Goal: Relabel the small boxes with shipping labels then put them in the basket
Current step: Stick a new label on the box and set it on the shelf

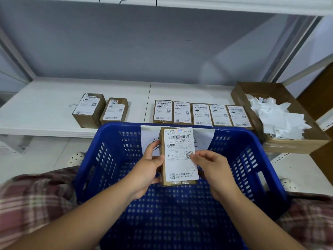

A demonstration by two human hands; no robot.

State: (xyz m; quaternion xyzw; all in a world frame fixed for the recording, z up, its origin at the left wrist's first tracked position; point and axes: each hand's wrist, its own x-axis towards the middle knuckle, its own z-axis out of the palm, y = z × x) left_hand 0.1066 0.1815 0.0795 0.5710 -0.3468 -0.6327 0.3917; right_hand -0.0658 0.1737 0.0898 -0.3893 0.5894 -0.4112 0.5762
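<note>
Two bare forearms reach forward from the bottom of the view, over a blue plastic basket (111, 159) with slotted walls. Between the hands, held above the basket's open interior, is one small box (166, 159) of brown cardboard, upright, its broad face turned to the camera. A white shipping label (180, 150) with a barcode and QR codes covers most of that face.

The left hand (149, 170) grips the box by its left long side, fingers curled behind it and thumb on the front edge. The right hand (210, 168) pinches at the right edge, level with the label's QR code. Whether these fingertips are smoothing the label down or only steadying the box is hard to tell.

Beyond the basket, on a white shelf (45, 105), five boxes (201, 113) lie side by side in a row, each with a full label. Two boxes (100, 110) sit apart to the left, their labels torn at the top. At the right, a cardboard tray (292, 145) holds crumpled white paper scraps (277, 118).

The held box looks light and stiff, easy to manage with one hand. Its long cardboard sides probably give the surest grip. The label's face and the shiny tape at the bottom end are likely slicker, and pulling at the label's edge could lift it.
</note>
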